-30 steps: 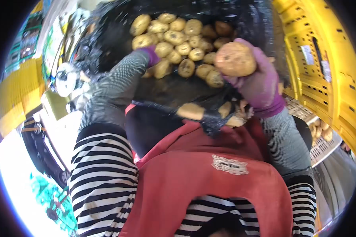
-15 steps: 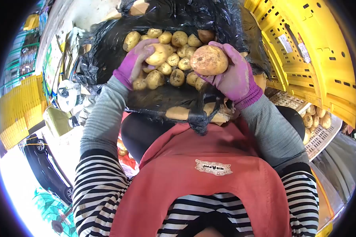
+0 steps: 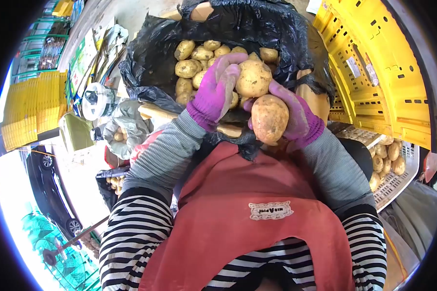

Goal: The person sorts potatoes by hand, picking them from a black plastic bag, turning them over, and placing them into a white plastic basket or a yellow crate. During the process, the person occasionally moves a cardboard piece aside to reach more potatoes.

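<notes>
Both of my hands wear dusty purple gloves, close together over a box [image 3: 196, 13] lined with a black plastic bag [image 3: 155, 53]. My left hand [image 3: 217, 92] has its fingers closed on a round yellow potato [image 3: 254, 79]. My right hand [image 3: 298, 116] grips a larger, reddish-brown potato [image 3: 270, 120], held lower and nearer to my apron. The right hand's upper fingers meet the side of the yellow potato. Under and beyond the hands, several loose potatoes [image 3: 186, 69] lie in the black lining.
A tall yellow plastic crate [image 3: 374, 63] stands on the right. Below it, a white slotted basket [image 3: 407, 177] holds more potatoes [image 3: 387, 160]. At the left are a grey plastic bag [image 3: 137, 121], flattened cardboard [image 3: 90, 58] and a green fan [image 3: 58, 252].
My hands have come together and closer to my body, each with its potato. The left hand moved right, bringing the yellow potato beside the reddish-brown one. The camera view has shifted slightly.
</notes>
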The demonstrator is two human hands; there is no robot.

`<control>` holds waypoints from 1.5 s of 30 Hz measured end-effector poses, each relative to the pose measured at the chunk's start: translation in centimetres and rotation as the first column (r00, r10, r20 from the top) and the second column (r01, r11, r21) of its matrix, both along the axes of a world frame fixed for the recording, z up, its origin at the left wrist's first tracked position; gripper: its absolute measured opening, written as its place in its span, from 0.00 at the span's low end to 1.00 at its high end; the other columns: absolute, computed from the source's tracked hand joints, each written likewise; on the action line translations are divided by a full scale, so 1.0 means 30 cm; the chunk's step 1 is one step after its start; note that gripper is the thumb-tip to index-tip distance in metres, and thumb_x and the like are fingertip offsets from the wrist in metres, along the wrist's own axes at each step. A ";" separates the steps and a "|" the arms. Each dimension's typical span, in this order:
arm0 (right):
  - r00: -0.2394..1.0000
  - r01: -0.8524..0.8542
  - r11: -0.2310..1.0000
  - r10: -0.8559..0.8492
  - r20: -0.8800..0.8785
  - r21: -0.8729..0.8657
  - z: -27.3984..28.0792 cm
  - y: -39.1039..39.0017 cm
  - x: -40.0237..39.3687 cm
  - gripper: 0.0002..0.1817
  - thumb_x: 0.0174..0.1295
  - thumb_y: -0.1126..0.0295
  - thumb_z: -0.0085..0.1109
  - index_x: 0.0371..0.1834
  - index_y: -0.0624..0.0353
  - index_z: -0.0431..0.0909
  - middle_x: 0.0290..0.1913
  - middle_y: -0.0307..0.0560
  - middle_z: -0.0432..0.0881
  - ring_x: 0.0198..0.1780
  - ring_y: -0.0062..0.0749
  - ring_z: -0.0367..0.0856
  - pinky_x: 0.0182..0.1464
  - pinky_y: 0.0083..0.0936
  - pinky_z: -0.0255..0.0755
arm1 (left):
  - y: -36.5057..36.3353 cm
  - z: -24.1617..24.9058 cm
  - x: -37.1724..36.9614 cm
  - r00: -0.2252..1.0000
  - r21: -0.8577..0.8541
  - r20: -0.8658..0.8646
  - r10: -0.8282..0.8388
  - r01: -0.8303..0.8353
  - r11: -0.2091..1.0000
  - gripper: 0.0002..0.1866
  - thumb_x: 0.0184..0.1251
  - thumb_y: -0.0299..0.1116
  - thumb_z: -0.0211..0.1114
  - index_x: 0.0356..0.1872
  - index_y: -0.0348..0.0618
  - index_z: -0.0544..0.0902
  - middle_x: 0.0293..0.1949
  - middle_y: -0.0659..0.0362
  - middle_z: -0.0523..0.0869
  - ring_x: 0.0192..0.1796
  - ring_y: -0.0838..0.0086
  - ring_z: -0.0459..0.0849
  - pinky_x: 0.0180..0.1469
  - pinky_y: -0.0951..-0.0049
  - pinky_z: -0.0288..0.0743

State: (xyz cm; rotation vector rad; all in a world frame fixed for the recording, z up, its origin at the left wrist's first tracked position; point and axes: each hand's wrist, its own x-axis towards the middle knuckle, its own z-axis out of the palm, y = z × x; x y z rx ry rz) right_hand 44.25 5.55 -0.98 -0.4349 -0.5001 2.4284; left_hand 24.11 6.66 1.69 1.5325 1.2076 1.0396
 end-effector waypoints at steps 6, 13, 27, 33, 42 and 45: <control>0.988 0.127 0.990 -0.132 0.075 0.066 -0.011 0.013 -0.023 0.31 0.76 0.56 0.43 0.75 0.62 0.54 0.61 0.54 0.76 0.58 0.36 0.80 0.62 0.29 0.75 | -0.024 -0.029 0.038 0.998 0.058 0.050 0.027 -0.029 0.998 0.31 0.68 0.44 0.66 0.64 0.34 0.69 0.58 0.47 0.76 0.60 0.62 0.77 0.61 0.62 0.72; 0.996 0.039 0.999 -0.037 0.080 -0.030 -0.002 0.005 -0.015 0.30 0.75 0.55 0.46 0.73 0.63 0.58 0.60 0.51 0.77 0.58 0.34 0.81 0.61 0.28 0.77 | -0.007 -0.063 0.044 0.968 0.311 -0.173 0.181 -0.121 0.943 0.14 0.69 0.34 0.63 0.49 0.37 0.79 0.45 0.49 0.80 0.48 0.58 0.80 0.51 0.65 0.76; 0.917 0.173 0.946 -0.256 0.306 0.274 -0.058 0.012 -0.054 0.30 0.75 0.61 0.48 0.75 0.61 0.54 0.65 0.53 0.72 0.62 0.32 0.77 0.62 0.27 0.74 | 0.010 -0.019 0.003 0.995 -0.224 -0.091 -0.045 0.023 0.974 0.22 0.72 0.30 0.47 0.65 0.36 0.70 0.46 0.55 0.79 0.38 0.77 0.82 0.44 0.77 0.79; 0.958 0.146 0.977 -0.179 0.226 0.155 -0.016 0.026 -0.038 0.31 0.75 0.62 0.50 0.76 0.62 0.53 0.64 0.53 0.72 0.62 0.32 0.77 0.62 0.27 0.74 | 0.028 0.004 -0.010 0.996 -0.358 0.082 -0.041 0.068 0.931 0.22 0.69 0.27 0.50 0.63 0.36 0.72 0.49 0.55 0.79 0.39 0.78 0.80 0.45 0.77 0.79; 0.716 0.052 0.792 -0.454 0.530 0.608 -0.050 0.035 -0.047 0.34 0.70 0.64 0.56 0.75 0.60 0.55 0.61 0.58 0.76 0.58 0.40 0.81 0.57 0.29 0.77 | 0.075 -0.072 -0.043 0.988 -0.170 -0.091 -0.127 0.110 0.979 0.26 0.72 0.32 0.57 0.68 0.33 0.67 0.61 0.50 0.74 0.63 0.68 0.75 0.65 0.73 0.70; 0.439 -0.246 0.543 -0.676 0.591 0.803 -0.060 0.003 -0.053 0.39 0.63 0.63 0.62 0.76 0.56 0.55 0.58 0.68 0.77 0.54 0.53 0.83 0.55 0.35 0.77 | 0.014 -0.112 0.042 0.975 0.078 -0.216 -0.055 0.074 0.994 0.29 0.71 0.35 0.63 0.68 0.34 0.67 0.66 0.50 0.70 0.67 0.68 0.70 0.66 0.73 0.68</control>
